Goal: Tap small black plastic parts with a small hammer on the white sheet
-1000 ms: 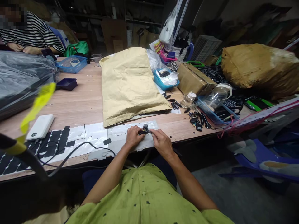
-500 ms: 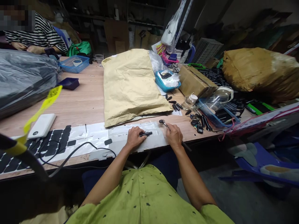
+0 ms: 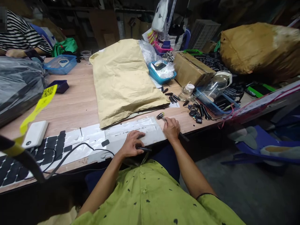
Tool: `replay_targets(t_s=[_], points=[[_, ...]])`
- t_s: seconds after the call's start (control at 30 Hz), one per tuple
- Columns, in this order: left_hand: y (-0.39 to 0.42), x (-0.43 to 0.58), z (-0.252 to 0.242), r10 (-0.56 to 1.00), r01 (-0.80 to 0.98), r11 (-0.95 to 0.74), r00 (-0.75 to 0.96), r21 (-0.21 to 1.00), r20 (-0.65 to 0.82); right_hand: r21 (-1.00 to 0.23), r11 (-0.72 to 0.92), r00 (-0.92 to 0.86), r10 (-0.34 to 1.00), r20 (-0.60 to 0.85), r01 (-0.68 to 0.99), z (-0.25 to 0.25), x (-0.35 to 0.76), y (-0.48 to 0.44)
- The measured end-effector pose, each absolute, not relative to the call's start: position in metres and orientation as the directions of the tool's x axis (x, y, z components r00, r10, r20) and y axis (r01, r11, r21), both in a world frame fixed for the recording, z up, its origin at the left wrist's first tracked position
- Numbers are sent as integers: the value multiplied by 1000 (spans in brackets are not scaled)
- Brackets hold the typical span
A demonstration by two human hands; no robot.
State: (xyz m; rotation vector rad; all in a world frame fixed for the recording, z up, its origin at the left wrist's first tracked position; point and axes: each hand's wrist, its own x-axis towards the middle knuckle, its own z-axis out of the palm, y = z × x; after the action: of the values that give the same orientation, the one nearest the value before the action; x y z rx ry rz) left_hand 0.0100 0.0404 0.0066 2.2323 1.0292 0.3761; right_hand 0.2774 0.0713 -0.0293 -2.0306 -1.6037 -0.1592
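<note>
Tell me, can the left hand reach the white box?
Probably yes: the white box lies along the same table edge with only a thin cable between, but the left hand is holding a small black piece.

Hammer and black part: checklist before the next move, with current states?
1. Right hand grips small hammer: ok.
2. Left hand holds black part: ok.
3. Black part resting on white sheet: not ok, it is at the near edge of the table.
4. Hammer head apart from left hand: ok.
5. Part's orientation: cannot tell, too small.
</note>
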Motion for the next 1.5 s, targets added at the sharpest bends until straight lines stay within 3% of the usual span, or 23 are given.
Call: replay_targets(t_s=[0.3,0.47,0.87,1.03,1.13,1.33,1.5], points=[[16,9,11,702,622,-583,710,523,-63,-370,-159,304,876,375,915,-28,277,70],[15,10,9,701,620,-600,712,504,-42,-372,-138,295,865,406,918,-30,280,70],[14,8,6,750,604,-521,662,603,-15,-336,-140,291,841,456,931,-32,276,70],[53,17,5,885,612,-386,457,690,90,-351,-117,284,833,474,929,-35,275,70],[95,23,9,952,722,-303,261,622,161,-358,-111,285,829,482,927,-37,274,70],[146,26,16,994,933,-103,88,345,60,-353,-114,277,846,455,929,-38,272,70],[159,32,21,993,949,-80,51,304,103,-328,-124,277,834,476,937,-39,270,69]])
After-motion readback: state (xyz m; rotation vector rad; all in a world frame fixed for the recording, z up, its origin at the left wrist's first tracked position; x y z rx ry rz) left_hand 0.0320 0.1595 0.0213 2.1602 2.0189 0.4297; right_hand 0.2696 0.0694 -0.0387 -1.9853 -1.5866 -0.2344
